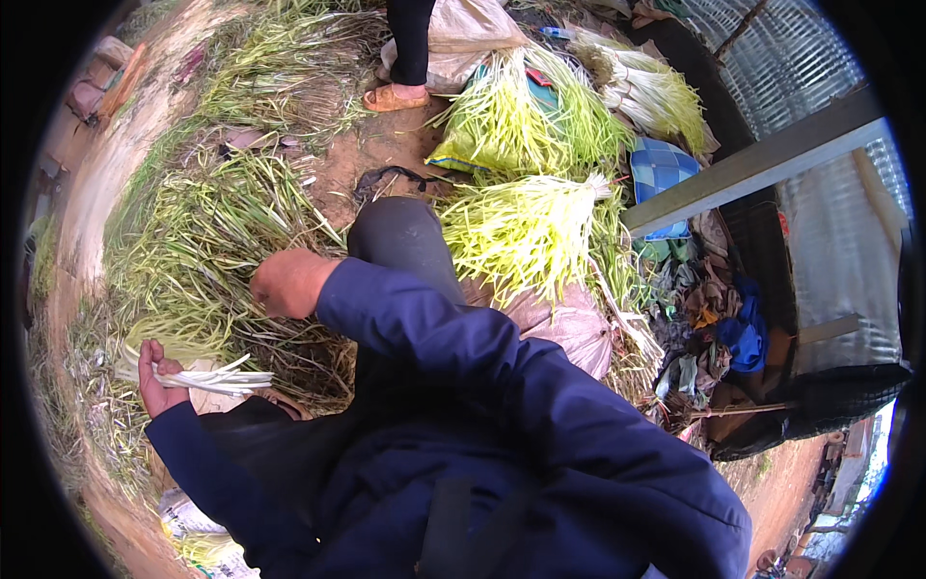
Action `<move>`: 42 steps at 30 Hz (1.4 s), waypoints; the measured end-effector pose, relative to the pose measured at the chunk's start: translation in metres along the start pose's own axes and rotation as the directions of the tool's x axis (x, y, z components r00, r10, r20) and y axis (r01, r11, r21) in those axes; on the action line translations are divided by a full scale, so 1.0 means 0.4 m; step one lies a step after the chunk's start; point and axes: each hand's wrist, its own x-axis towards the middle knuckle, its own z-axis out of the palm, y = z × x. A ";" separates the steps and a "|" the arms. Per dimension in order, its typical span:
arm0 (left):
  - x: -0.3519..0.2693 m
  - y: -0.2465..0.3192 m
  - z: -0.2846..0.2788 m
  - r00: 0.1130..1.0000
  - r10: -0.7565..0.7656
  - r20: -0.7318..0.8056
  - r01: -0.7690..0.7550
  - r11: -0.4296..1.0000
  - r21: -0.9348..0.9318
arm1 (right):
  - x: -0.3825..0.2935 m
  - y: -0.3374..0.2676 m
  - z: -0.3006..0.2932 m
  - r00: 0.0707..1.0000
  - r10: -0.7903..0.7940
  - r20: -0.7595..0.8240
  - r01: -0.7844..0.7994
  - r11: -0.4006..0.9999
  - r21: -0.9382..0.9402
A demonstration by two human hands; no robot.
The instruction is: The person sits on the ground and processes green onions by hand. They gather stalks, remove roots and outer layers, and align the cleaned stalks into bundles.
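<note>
My left hand (163, 380) is shut around a small bunch of blanched chives (224, 378), at the lower left. The white stem ends point right, and pale yellow leaves trail off behind my fingers. My right hand (293, 282) is curled over a heap of untrimmed chives (210, 224), knuckles up. Its fingertips are turned away from me, so whether they grip any stalks is hidden. Dry brown stalks (304, 369) lie below this hand, beside my bent knee (401, 231).
A fanned bundle of yellow chives (528, 224) lies right of my knee on a pale sack (564, 326). More bundles (521, 108) rest beyond it. Another person's sandalled foot (398, 98) stands ahead. A post (752, 159) slants in at right, near a blue checked cushion (662, 177).
</note>
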 end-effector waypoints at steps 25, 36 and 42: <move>0.126 -0.276 0.114 0.982 -0.174 -0.077 0.182 0.977 0.110 | -0.026 0.063 0.195 0.956 0.050 0.290 -0.024 0.995 -0.093; 0.108 -0.503 0.007 0.957 -0.105 -0.269 0.191 0.928 0.319 | -0.015 0.026 0.183 0.935 0.137 0.328 -0.099 0.987 -0.129; 0.098 -0.565 -0.003 0.953 -0.004 -0.304 0.145 0.886 0.440 | -0.011 0.006 0.194 0.945 0.091 0.313 -0.059 0.992 -0.109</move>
